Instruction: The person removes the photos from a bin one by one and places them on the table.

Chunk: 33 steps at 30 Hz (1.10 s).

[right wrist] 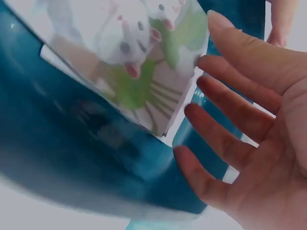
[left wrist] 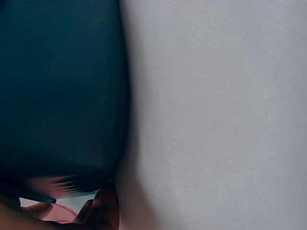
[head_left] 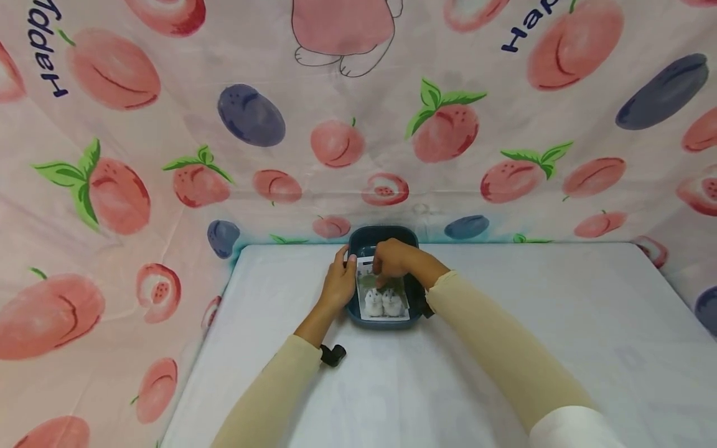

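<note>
One rectangular dark-teal plastic tray [head_left: 385, 325] has the left hand [head_left: 338, 281] gripping its left rim; a white-edged rectangular paper picture [head_left: 386, 305] lies lengthwise inside, nearer the right hand [head_left: 396, 256] (fingers spread).

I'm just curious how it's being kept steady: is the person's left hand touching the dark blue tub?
Touching. The head view shows the left hand gripping the tub at its left side, thumb at the rim.

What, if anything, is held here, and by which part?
The left hand holds the dark teal tub by its left rim; the right hand, fingers spread at the edge of the picture cards, grips nothing.
</note>
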Each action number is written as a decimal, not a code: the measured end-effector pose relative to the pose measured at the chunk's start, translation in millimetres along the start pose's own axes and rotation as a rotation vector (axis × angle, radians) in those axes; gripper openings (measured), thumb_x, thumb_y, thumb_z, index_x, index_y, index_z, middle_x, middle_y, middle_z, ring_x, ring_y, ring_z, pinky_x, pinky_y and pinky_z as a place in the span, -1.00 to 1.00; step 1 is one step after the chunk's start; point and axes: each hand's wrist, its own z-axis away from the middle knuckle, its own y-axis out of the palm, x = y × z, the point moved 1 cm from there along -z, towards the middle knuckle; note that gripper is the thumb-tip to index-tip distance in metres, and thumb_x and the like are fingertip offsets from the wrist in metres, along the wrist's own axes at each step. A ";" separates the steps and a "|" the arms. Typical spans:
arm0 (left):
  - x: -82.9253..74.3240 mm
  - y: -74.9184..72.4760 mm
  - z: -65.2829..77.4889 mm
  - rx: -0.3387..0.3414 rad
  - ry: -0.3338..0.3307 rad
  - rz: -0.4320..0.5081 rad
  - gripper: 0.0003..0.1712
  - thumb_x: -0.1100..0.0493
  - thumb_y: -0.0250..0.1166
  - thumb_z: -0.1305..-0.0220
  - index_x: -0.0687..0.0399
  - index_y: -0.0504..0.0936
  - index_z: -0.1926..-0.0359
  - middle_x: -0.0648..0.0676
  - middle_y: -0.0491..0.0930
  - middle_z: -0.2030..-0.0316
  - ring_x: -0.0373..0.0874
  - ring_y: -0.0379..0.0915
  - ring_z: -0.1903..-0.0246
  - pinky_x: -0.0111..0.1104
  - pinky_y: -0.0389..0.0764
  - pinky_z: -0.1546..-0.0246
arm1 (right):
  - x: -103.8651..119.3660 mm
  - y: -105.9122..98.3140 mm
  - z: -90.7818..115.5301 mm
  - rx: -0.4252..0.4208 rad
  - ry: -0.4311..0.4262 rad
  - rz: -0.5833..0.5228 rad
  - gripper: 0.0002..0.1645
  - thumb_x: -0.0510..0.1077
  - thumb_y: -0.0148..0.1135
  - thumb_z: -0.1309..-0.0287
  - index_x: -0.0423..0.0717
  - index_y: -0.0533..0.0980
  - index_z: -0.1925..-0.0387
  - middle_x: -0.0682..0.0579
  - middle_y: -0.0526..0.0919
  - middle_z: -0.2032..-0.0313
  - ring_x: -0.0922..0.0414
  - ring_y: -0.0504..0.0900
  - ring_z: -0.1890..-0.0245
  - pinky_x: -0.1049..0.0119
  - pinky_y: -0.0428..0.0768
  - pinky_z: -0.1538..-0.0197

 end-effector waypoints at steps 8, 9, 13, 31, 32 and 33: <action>-0.2 0.9 -3.5 -0.002 0.005 -0.011 -0.37 -0.11 -0.14 -0.65 -0.04 0.12 -0.59 0.33 0.46 -0.33 0.17 0.38 -0.36 0.08 0.31 -0.43 | -3.8 -6.7 15.4 -0.023 -0.058 -0.112 -0.70 -0.07 0.55 -0.11 0.01 0.71 0.11 0.06 0.75 0.14 0.14 0.64 0.19 0.27 0.67 0.09; 0.2 1.4 -3.7 -0.002 0.007 -0.014 -0.37 -0.10 -0.14 -0.66 -0.03 0.12 -0.59 0.33 0.46 -0.33 0.17 0.38 -0.36 0.08 0.31 -0.43 | -4.6 -6.5 17.4 -0.025 -0.062 -0.129 -0.71 -0.09 0.54 -0.11 0.04 0.71 0.10 0.05 0.76 0.13 0.14 0.65 0.19 0.26 0.66 0.10; -0.3 2.6 -2.9 -0.009 0.015 -0.017 -0.37 -0.08 -0.14 -0.66 0.00 0.12 -0.59 0.35 0.45 -0.32 0.18 0.38 -0.36 0.08 0.30 -0.43 | -8.7 -4.1 25.5 -0.040 -0.067 -0.174 -0.66 -0.16 0.48 -0.18 0.15 0.71 0.00 0.01 0.75 0.09 0.13 0.66 0.21 0.27 0.66 0.17; -0.6 4.1 2.5 -0.047 0.035 -0.032 -0.37 -0.06 -0.14 -0.66 0.03 0.13 -0.59 0.39 0.36 -0.40 0.23 0.25 -0.44 0.08 0.20 -0.49 | -124.3 -30.7 116.0 -0.528 0.149 -0.570 -0.53 -0.09 0.29 -0.39 -0.09 0.54 -0.27 -0.21 0.60 -0.16 -0.06 0.61 0.03 0.17 0.72 0.09; -0.6 4.3 2.7 -0.047 0.036 -0.031 -0.38 -0.06 -0.14 -0.66 0.04 0.13 -0.59 0.39 0.35 -0.40 0.23 0.25 -0.45 0.08 0.19 -0.49 | -134.3 -27.1 117.9 -0.529 0.178 -0.582 -0.54 -0.08 0.29 -0.39 -0.11 0.55 -0.25 -0.22 0.60 -0.15 -0.06 0.61 0.04 0.15 0.71 0.07; -0.4 4.4 3.1 -0.045 0.037 -0.032 -0.37 -0.06 -0.15 -0.66 0.03 0.12 -0.59 0.38 0.35 -0.41 0.22 0.24 -0.45 0.07 0.19 -0.49 | -143.6 -22.1 119.2 -0.531 0.204 -0.590 -0.56 -0.08 0.29 -0.39 -0.11 0.56 -0.23 -0.22 0.60 -0.15 -0.06 0.61 0.07 0.16 0.70 0.08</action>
